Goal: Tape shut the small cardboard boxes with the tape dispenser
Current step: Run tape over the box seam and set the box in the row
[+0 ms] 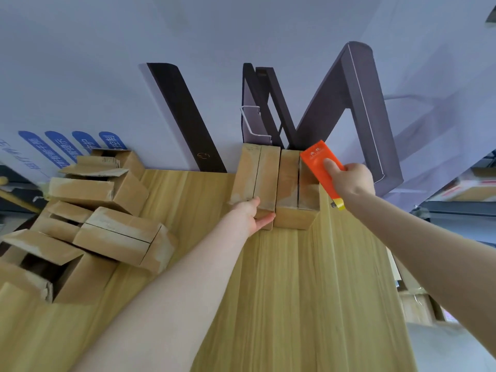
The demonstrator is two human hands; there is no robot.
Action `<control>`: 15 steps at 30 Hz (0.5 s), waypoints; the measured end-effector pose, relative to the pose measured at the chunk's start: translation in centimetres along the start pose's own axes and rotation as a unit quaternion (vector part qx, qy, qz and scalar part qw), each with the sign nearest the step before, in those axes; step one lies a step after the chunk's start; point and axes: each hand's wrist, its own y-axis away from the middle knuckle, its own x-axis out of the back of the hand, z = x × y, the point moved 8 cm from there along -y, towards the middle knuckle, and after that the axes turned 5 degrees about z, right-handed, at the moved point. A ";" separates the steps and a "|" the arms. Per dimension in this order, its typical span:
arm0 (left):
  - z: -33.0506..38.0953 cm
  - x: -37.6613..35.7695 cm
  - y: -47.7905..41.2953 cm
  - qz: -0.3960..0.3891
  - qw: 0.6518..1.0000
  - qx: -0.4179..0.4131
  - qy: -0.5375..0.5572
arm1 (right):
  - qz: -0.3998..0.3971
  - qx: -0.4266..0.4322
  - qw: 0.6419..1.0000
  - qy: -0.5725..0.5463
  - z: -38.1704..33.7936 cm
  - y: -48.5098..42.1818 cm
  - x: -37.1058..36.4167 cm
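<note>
Two closed small cardboard boxes stand side by side at the far edge of the wooden table [281,291]. My left hand [251,214] grips the near end of the left box [255,178], thumb on top and fingers under its front. My right hand [351,179] holds the orange tape dispenser [319,163] above the right box [295,189], near that box's right edge. A bit of yellowish tape shows at the dispenser's lower end [338,204].
A heap of several small cardboard boxes [107,210], some with open flaps, lies on the table's left side. Dark boards and a grey frame [357,103] lean against the wall behind the two boxes. More cartons [418,304] sit beyond the table's right edge.
</note>
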 end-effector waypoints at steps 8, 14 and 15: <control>0.0 1.9 0.1 -0.013 0.992 -0.042 -0.122 | 0.065 0.042 0.996 0.035 -0.2 3.6 2.2; -0.3 3.9 1.1 0.093 0.919 -0.235 -0.302 | 0.050 0.061 0.991 0.110 -0.6 4.0 2.9; 0.7 3.8 2.6 0.158 0.857 -0.351 -0.342 | 0.049 0.054 0.993 0.096 -0.7 3.8 3.1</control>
